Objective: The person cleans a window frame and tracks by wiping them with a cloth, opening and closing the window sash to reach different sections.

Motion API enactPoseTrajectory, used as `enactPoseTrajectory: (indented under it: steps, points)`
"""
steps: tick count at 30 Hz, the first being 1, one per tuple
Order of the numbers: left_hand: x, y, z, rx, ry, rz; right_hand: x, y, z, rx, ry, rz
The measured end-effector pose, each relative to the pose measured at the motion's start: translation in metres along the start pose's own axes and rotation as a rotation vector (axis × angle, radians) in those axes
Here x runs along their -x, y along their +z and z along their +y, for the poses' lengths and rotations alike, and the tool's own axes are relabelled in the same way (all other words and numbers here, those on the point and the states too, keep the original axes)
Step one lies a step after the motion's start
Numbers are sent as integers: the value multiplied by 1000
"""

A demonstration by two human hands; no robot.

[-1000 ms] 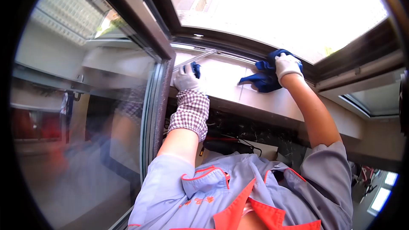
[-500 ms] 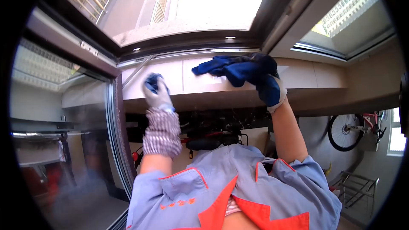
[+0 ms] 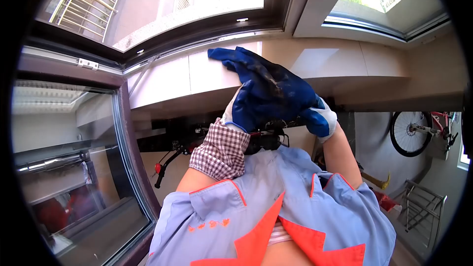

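A dark blue cloth (image 3: 276, 86) with brownish smudges hangs spread between my hands, in front of the window sill (image 3: 212, 71). On its left side, my left hand (image 3: 239, 108), in a white and blue glove below a checkered cuff, is closed on the cloth. My right hand (image 3: 321, 119), gloved the same way, grips the lower right corner of the cloth. The cloth hides part of the sill's edge and some of my left fingers.
An open glass window sash (image 3: 74, 167) stands at the left, with a metal stay arm (image 3: 143, 75) reaching the frame. Another window (image 3: 389, 0) is at the upper right. A bicycle (image 3: 411, 130) and a metal rack (image 3: 423, 212) are at the right.
The cloth has come off the sill towards me and is spread out. My left hand has moved right and taken hold of it. The view has shifted to the right.
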State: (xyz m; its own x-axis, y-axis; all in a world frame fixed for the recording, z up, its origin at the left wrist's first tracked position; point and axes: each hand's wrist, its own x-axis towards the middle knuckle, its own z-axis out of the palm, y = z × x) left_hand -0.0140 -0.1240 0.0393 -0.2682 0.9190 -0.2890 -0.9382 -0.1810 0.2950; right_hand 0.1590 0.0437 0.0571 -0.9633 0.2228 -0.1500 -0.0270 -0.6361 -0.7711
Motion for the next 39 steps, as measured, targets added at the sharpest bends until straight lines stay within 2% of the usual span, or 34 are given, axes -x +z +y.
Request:
enactPoseTrajectory:
  steps: [4,7,8,11,12,14,17,21,24,26,28,31,33,34,36,37,38,39]
  points:
    - [16,-5,4,58,36,20,17,0,-3,267,98,127]
    - [23,10,13,47,86,-7,22,-1,0,173,82,207]
    - [24,15,15,37,115,-1,26,-7,-2,268,136,230]
    - [23,11,20,93,161,34,36,-10,-3,121,49,208]
    - [22,9,20,94,205,51,44,-36,14,192,32,244]
    - [24,15,22,29,277,87,46,-43,28,28,-24,309]
    - [22,7,26,63,254,69,52,-32,28,-318,-65,323]
    - [15,10,21,77,249,13,39,0,56,-688,-74,148]
    - [14,9,23,63,210,24,41,17,49,-422,24,155]
    - [14,8,28,119,190,45,48,12,38,-371,-21,235]
    - [0,-64,30,-795,470,140,47,5,15,-329,-151,249]
    - [21,-41,59,-937,308,269,47,3,-16,-363,-366,146]
    - [32,-31,79,-684,298,543,27,29,-35,-73,-487,169]
    - [34,-44,94,-660,410,530,14,39,-40,74,-546,180]
    - [43,-56,128,-683,548,639,-19,57,-39,96,-475,266]
    - [40,-84,149,-657,713,672,-39,65,-38,110,-440,311]
    - [45,-79,164,-798,816,784,-56,68,-37,115,-377,340]
    - [47,-104,185,-799,938,807,-74,67,-35,121,-317,370]
